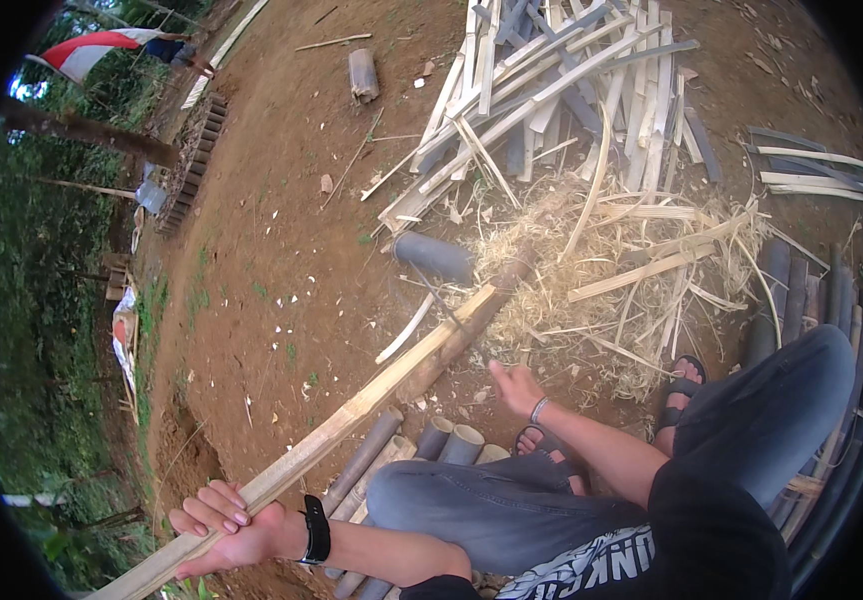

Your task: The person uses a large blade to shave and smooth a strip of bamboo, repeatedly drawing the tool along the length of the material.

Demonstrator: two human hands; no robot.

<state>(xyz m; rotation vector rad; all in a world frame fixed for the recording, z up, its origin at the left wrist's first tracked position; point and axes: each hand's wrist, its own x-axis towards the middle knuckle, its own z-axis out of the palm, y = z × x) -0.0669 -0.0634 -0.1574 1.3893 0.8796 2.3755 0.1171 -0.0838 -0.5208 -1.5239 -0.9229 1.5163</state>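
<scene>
At seven o'clock, the bamboo strip (351,412) sits clamped between left fingers (215,506) and thumb; half-past four, right fingers (517,386) curl, grip unclear!

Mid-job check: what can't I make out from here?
All in the head view:
Bamboo strip: near end cut off by the lower-left edge.
Thin dark tool: handle hidden inside the right hand.
Dark shape beside the red-and-white flag: too small to identify.
</scene>
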